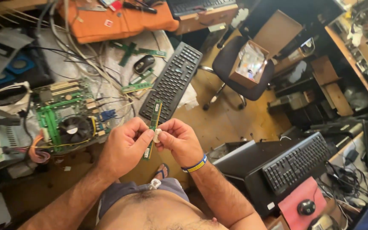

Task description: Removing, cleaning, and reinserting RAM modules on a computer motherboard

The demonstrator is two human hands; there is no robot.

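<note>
A bare chest and dark shorts are seen closest, over a cluttered floor and workbench. A green memory stick is pinched upright by the left hand, fingers closed on it; a small white eraser is clamped against it by the right hand. A motherboard and black keyboard lie beyond; an open cardboard box sits on a chair.

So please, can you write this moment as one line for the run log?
left hand: holds memory stick | right hand: rubs it with white eraser
</note>
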